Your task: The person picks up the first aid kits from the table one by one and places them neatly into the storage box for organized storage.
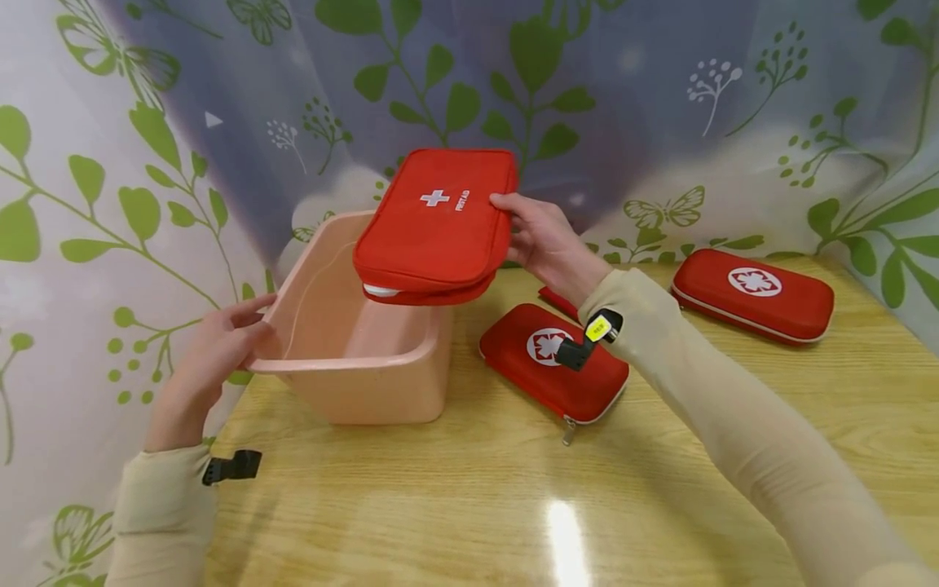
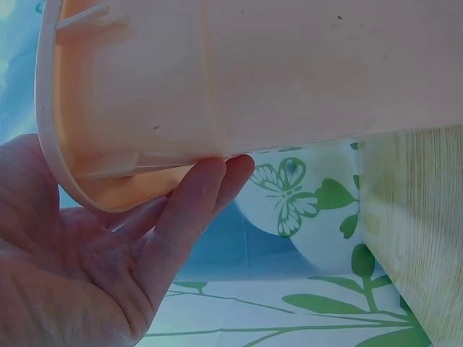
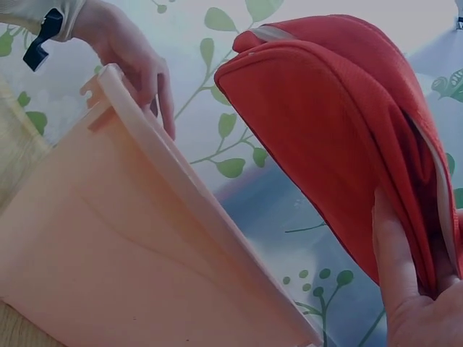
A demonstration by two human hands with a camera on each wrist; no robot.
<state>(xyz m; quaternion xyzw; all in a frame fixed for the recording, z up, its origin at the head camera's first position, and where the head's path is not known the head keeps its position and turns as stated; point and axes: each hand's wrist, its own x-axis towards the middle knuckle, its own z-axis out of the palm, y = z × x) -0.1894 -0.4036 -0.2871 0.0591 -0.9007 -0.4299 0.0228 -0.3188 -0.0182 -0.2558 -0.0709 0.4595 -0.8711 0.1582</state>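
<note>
Leaf-and-butterfly-print curtain point(image 1: 455, 49) backs a wood-grain table point(image 1: 411, 505), w/ glare at 6 o'clock.

Pink bin point(image 1: 367, 395) sits left of centre, approx 8–9 o'clock in the head view. L hand point(image 1: 220, 346) is at the bin's 9 o'clock: fingers bent, part-closed, gripping the rim.

R hand point(image 1: 543, 240) has the red first-aid pouch point(image 1: 433, 236) by its 3 o'clock edge, fingers bent & pouch btwn them, gap only pouch-thick. Pouch is held up at the bin's 1 o'clock, white cross & lettering facing up; its layers are parted, w/ a bit of white at the 7 o'clock corner.

Near red case point(image 1: 513, 359), round white emblem, lies at the bin's 3 o'clock, partly behind the R wrist cam point(image 1: 572, 355); zip pull point(image 1: 569, 432) at its 5. Far red case point(image 1: 778, 306), similar emblem, is at the near one's 2 o'clock. Red sliver point(image 1: 556, 302) at the near one's 12, mostly hidden; can't tell what.
</note>
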